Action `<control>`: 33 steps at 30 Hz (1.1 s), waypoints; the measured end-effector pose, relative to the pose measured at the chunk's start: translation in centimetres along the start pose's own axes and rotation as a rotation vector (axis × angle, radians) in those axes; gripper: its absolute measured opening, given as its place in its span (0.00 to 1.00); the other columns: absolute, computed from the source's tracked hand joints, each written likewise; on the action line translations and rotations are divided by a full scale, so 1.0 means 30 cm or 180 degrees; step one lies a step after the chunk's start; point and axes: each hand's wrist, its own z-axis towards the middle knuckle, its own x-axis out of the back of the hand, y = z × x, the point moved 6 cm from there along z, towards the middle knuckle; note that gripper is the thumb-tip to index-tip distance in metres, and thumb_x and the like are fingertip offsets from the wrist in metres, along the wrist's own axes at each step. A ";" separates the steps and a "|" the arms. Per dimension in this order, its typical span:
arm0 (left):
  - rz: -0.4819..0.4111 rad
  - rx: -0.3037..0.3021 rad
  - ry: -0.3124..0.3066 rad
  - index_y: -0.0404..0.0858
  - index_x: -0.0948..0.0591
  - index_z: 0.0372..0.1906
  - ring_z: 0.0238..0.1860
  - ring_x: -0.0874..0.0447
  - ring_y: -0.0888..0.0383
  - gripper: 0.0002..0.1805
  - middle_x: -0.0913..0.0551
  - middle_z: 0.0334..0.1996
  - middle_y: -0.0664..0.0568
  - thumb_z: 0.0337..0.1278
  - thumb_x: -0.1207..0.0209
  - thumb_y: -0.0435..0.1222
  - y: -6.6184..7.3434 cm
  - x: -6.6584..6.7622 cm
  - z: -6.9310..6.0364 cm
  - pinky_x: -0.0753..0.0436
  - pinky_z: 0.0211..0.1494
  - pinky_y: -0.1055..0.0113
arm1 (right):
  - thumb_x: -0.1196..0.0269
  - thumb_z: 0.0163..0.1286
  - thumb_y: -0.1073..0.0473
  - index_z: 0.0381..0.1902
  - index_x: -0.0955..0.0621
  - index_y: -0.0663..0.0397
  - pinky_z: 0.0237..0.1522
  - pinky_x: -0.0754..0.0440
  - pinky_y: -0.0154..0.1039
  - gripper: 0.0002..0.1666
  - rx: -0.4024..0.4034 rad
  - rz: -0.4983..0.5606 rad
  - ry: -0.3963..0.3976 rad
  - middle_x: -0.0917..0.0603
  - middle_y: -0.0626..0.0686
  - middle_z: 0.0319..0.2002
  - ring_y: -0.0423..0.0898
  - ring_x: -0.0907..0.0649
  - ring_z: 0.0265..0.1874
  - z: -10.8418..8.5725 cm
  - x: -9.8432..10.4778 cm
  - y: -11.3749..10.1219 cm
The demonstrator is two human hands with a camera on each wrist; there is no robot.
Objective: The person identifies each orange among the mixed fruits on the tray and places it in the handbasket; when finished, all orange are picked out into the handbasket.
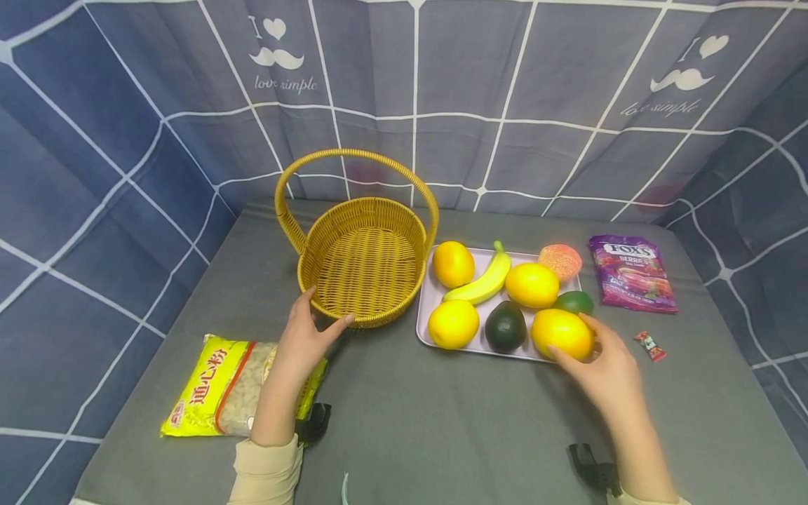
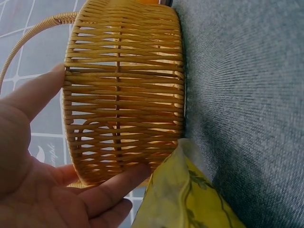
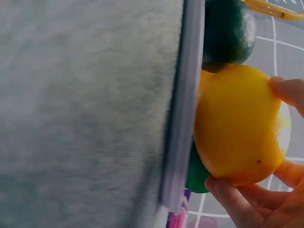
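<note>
So the yellow fruit (image 1: 562,334) is at the near right corner of the tray (image 1: 481,258), with the right grip (image 1: 609,368) clamped on it, can't tell if it's touching the tray. Avocado's (image 1: 505,327) just left of that grip, green fruit (image 1: 576,302) just beyond, candy bag (image 1: 633,273) farther back, sweet (image 1: 650,346) to its right. Left grip's (image 1: 306,337) thumb and fingers are spread apart, touching the basket (image 1: 372,273). Pasta bag (image 1: 236,389) lies near that wrist on the counter (image 1: 442,428).

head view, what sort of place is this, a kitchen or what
Probably a makeshift indoor tabletop setup: a grey-covered table, grid-patterned fabric hung behind it and at its sides, and a wicker basket beside a tray of fruit.
</note>
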 end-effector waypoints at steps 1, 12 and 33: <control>-0.0004 0.0006 0.0000 0.38 0.53 0.76 0.63 0.33 0.36 0.57 0.46 0.71 0.33 0.52 0.40 0.64 -0.001 0.000 0.000 0.28 0.57 0.41 | 0.31 0.58 0.37 0.71 0.37 0.60 0.53 0.32 0.68 0.53 -0.0008 0.0021 0.0011 0.33 0.71 0.63 0.68 0.29 0.55 0.000 0.004 -0.004; -0.0053 0.0014 0.0012 0.39 0.52 0.76 0.63 0.33 0.38 0.57 0.45 0.70 0.35 0.52 0.39 0.63 0.000 0.001 -0.002 0.28 0.57 0.42 | 0.32 0.60 0.39 0.72 0.37 0.53 0.52 0.28 0.65 0.49 0.0189 0.0450 0.0005 0.31 0.65 0.64 0.67 0.27 0.55 0.024 0.040 -0.101; -0.0101 0.0048 0.0003 0.40 0.53 0.76 0.63 0.33 0.38 0.56 0.45 0.70 0.35 0.53 0.39 0.63 -0.001 -0.001 -0.003 0.28 0.57 0.42 | 0.25 0.51 0.43 0.67 0.29 0.45 0.47 0.19 0.52 0.47 0.1121 0.1062 -0.0466 0.27 0.54 0.62 0.56 0.21 0.50 0.134 -0.131 -0.517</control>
